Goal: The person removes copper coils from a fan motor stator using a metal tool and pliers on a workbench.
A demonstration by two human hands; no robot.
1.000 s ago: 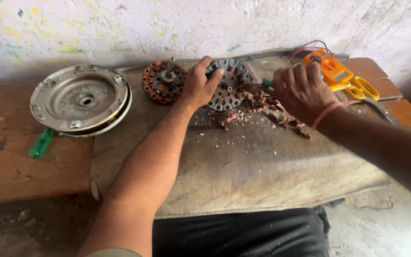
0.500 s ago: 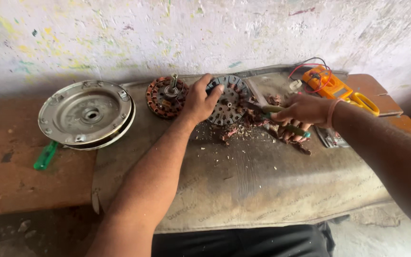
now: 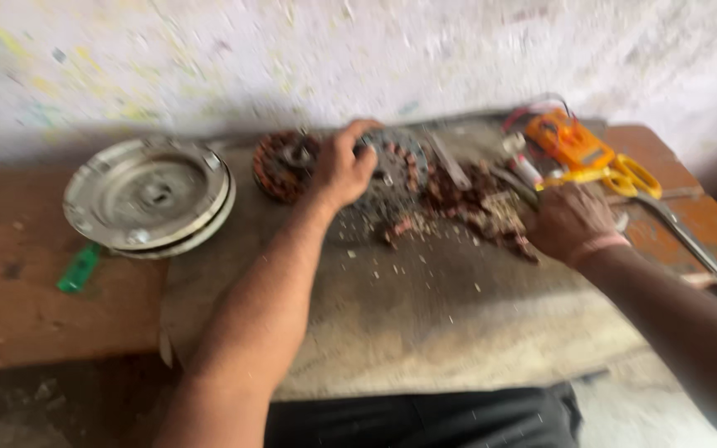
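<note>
My left hand (image 3: 340,170) grips the left rim of a round grey motor core (image 3: 398,166) lying on the grey mat (image 3: 425,332). A heap of torn copper-brown wire (image 3: 466,203) lies just right of the core. My right hand (image 3: 570,220) rests at the right edge of that heap, fingers closed around a thin dark tool (image 3: 512,181) that points toward the core. The picture is blurred, so the tool's kind is unclear.
A copper-wound motor part (image 3: 280,166) sits left of my left hand. A round metal cover (image 3: 147,195) and a green stick (image 3: 79,267) lie on the wooden bench (image 3: 18,299). An orange meter (image 3: 570,141) and yellow-handled scissors (image 3: 636,178) lie at the far right.
My right hand has drawn back to the right, off the wire heap, with the thin tool in it. My left hand stays on the core. The view has shifted and blurred.
</note>
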